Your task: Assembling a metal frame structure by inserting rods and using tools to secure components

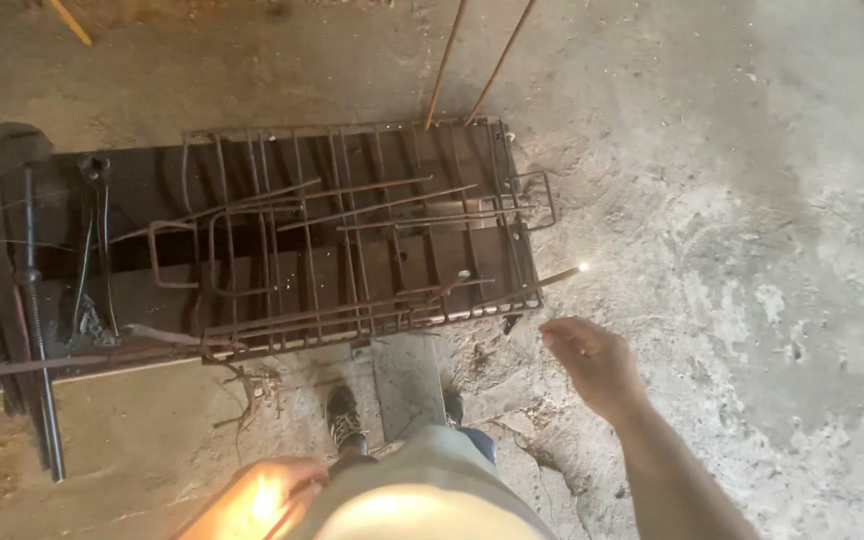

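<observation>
The person stands at the near long edge of a low dark work table (152,190), boots on the concrete floor (732,200). On the table lies a rusted rebar cage (352,240), a frame of long bars crossed by bent stirrups, filling the table's right half and reaching its right edge. At the cage's near right corner one bar end (564,273) juts past the table edge and carries a bright glowing spot at its tip.

The right hand (592,365) hovers just below and near that glowing tip, apart from it, fingers loosely curled and half open, holding nothing that can be seen. The left hand (257,495) is low at the bottom edge of the view, washed out by strong light; whether it grips anything cannot be told.

Two thin rods (472,60) lean away from the table's far edge. A long dark bar tool (37,320) and loose wire (92,250) lie at the table's left end.

Judgement: the work in hand appears to concern the projecting bar end. Good practice calls for keeping bare fingers clear of the bright tip, taking the bar further back along its length where the metal is dull, and steadying the cage with the other hand at the near edge so the frame does not slide off the right edge. Footing close to the table is adequate.
</observation>
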